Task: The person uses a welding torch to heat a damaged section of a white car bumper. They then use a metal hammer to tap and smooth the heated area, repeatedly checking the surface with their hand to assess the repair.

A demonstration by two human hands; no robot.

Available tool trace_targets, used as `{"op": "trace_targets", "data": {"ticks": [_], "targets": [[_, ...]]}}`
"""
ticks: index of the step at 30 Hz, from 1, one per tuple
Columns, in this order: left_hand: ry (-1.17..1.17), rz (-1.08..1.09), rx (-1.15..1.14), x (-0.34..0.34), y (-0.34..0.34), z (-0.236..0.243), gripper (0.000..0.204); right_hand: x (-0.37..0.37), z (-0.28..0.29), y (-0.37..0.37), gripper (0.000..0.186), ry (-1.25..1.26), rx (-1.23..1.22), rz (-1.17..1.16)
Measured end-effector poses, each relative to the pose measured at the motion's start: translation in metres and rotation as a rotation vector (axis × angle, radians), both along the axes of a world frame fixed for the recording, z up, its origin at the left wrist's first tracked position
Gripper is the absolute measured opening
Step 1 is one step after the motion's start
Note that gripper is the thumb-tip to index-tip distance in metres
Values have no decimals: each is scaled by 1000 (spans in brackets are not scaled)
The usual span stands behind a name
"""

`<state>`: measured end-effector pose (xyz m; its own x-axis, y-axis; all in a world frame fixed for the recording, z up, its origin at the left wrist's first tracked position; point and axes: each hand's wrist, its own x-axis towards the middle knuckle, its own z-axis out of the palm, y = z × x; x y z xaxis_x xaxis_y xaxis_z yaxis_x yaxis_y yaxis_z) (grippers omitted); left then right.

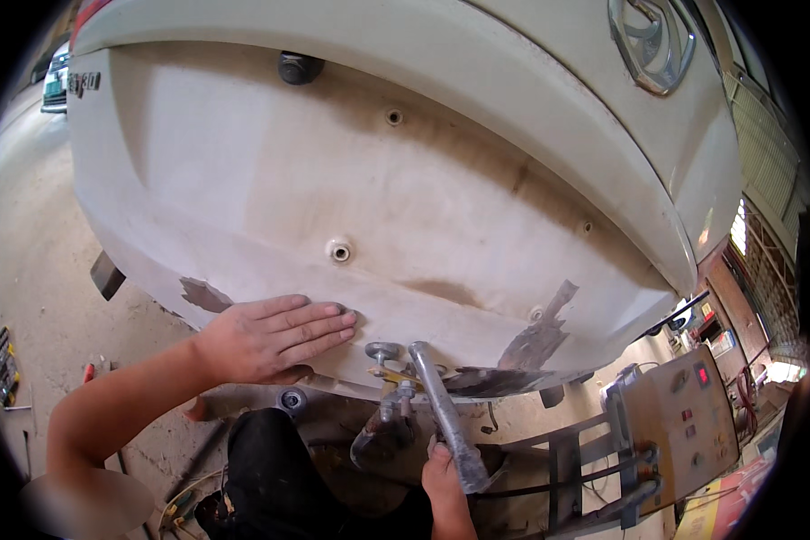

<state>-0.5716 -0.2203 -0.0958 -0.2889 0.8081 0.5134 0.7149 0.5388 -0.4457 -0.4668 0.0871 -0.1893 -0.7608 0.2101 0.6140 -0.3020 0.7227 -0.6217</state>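
My left hand (274,340) lies flat on the lower part of a white vehicle tailgate (198,180), its fingers stretched out. At the right of it, a metal lever-type dent puller (443,409) is up against the panel's lower edge, with a round foot touching or very near the paint. My right hand (445,477) is closed around the lower part of this puller; its fingers are partly hidden. A bare, scraped grey patch (535,340) shows on the panel to the right, and a smaller patch (204,294) is left of my left hand.
A box-shaped machine (679,423) with a red display and thick cables stands at the right. Screwdriver-like tools (5,367) lie on the floor at the far left. Yellow wiring (175,511) runs beside my leg. A chrome emblem (654,45) sits on the vehicle's upper right.
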Motion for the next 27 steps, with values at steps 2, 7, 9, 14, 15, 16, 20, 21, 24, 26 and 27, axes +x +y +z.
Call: {"op": "trace_targets", "data": {"ticks": [2,7,9,14,15,16,20,21,24,26,27], "targets": [[-3,3,4,1,0,-1,56,6,-12,0,21,46,-98,-78],[42,6,24,-3,0,-4,56,1,-12,4,22,62,49,-71],[40,12,20,-3,1,-3,56,-4,-9,2,23,64,-29,-83],[55,-22,45,-4,1,-8,56,-2,-23,7,25,241,-195,6],[44,-2,33,-2,1,-9,56,-2,-13,3,25,172,-155,-44],[33,18,22,-1,0,-9,56,-2,-5,-2,25,98,-111,-89],[52,11,33,-1,1,-5,56,3,-12,5,28,229,-349,99],[50,8,34,-1,0,-5,59,-3,-27,14,27,358,-271,103],[29,16,27,0,0,-8,61,-8,-27,13,26,314,-127,35],[27,39,43,-1,0,-7,57,-8,-19,16,25,-27,62,-138],[27,26,41,-2,1,-5,57,-10,-20,19,24,62,-47,-54]]}}
